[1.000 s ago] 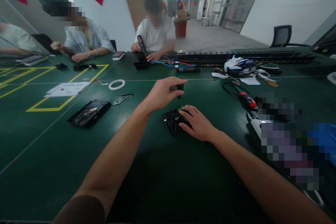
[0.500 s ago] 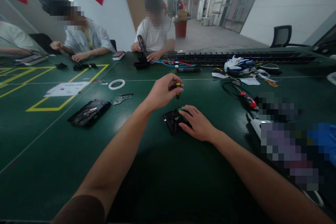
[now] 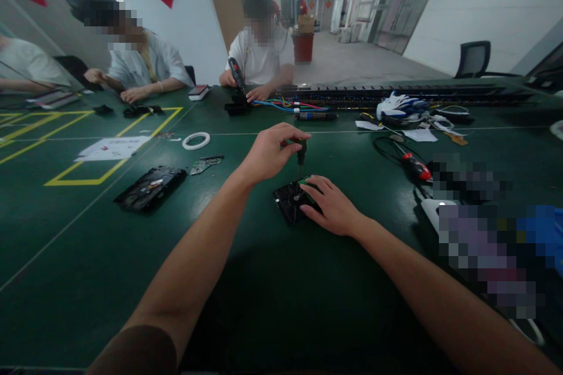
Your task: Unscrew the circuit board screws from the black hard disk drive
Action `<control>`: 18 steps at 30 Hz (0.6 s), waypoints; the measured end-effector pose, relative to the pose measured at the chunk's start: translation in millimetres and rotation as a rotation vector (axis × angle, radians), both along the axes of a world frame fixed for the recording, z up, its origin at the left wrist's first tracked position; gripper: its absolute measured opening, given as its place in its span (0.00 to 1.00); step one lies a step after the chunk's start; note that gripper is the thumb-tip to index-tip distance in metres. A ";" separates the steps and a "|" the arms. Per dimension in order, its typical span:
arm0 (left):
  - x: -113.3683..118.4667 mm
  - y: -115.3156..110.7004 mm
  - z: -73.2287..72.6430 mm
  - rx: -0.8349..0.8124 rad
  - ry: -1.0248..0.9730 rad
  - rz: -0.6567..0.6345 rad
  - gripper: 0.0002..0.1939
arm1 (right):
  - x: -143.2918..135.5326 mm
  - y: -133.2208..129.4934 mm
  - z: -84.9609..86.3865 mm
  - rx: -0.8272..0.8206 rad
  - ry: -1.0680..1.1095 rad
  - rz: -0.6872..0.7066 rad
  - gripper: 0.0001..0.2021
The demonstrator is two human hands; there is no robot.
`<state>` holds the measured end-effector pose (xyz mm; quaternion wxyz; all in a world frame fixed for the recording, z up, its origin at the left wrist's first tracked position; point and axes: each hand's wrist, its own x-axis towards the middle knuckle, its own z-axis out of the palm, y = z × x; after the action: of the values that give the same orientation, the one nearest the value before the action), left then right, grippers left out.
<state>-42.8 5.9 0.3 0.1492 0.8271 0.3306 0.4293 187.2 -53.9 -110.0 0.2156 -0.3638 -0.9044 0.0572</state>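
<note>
My left hand is closed on the handle of a small dark screwdriver, which stands upright. Its thin shaft points down at the far edge of a black device with a green part, perhaps a hard drive; whether the tip touches cannot be made out. Resting on the right side of that device is my right hand, its fingers spread over the green part and the black surface. The hand hides the device's right portion.
To the left lie a black casing, a circuit board piece, a white ring and a paper. A red-black screwdriver and gloves lie right. Across the table, a person holds a power tool.
The screwdriver's handle has tilted slightly and shifted a little right, and the fingers of my left hand have changed their grip around its top. My right hand stays in place.
</note>
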 end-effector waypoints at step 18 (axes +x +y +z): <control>6.5 0.5 -6.7 -0.109 -0.146 0.006 0.10 | -0.3 -0.4 1.7 -0.009 0.008 -0.003 0.26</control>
<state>-36.3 6.5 -6.4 0.2164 0.7833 0.3440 0.4704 186.9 -54.3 -108.3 0.2177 -0.3658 -0.9027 0.0626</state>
